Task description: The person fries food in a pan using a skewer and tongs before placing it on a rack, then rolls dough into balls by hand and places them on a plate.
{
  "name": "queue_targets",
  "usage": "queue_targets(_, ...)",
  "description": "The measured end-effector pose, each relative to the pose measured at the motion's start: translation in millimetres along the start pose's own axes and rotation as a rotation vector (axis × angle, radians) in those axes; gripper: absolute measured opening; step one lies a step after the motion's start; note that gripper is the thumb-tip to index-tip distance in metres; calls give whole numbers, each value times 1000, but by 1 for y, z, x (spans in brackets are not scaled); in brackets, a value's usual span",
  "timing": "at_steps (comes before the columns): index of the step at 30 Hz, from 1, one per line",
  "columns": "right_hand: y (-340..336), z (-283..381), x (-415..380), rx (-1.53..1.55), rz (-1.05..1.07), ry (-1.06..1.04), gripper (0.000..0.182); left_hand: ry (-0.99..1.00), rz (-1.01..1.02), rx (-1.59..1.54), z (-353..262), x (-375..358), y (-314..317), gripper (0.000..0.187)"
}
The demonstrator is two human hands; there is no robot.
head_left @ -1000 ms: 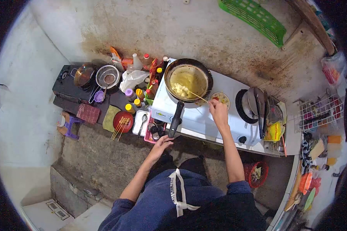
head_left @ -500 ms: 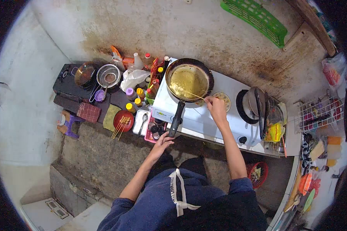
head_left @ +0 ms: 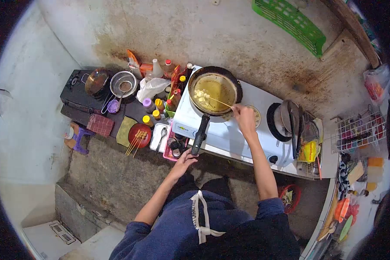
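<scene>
A black frying pan point(head_left: 237, 84) with yellowish oil sits on the white gas stove point(head_left: 184, 128). My right hand point(head_left: 245, 117) is at the pan's right rim, closed on the end of a thin wooden skewer point(head_left: 221, 102). The skewer's far end reaches into a pale, lumpy clump of food point(head_left: 202, 96) in the oil, near the pan's left side. Below the end of the black pan handle point(head_left: 199, 138), my left hand point(head_left: 184, 163) has its fingers apart, one of them at the handle's tip. It does not wrap round the handle.
Left of the stove are a red plate point(head_left: 147, 139) with several skewers of food, a white tray point(head_left: 160, 146) with a spoon, spice bottles, a strainer point(head_left: 133, 89) and a black stove point(head_left: 71, 92). Lids point(head_left: 286, 117) and tongs lie on the stove's right.
The pale clump in the oil looks gathered and more visible, with the skewer's end at it. My right hand has shifted slightly, while my left hand stays by the handle's end.
</scene>
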State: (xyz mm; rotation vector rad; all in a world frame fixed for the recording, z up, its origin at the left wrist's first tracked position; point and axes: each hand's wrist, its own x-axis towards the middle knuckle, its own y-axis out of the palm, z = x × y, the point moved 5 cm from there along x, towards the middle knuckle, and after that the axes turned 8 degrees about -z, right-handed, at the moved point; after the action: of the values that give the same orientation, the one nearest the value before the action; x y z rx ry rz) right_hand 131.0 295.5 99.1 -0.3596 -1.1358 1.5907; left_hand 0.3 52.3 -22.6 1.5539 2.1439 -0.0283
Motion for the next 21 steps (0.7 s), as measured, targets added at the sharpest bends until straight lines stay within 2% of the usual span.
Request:
queue_targets(9,9,11,17,10,-62,-82,18,-20,-21,14,-5,-4,2,50)
queue_targets(18,24,13,42,-78,-42,-141,20,-6,-18,21,-6,-4,1,47)
queue_targets(21,31,11,52,-128,42,-169,19,-23,-24,-4,-10,-5,2,45)
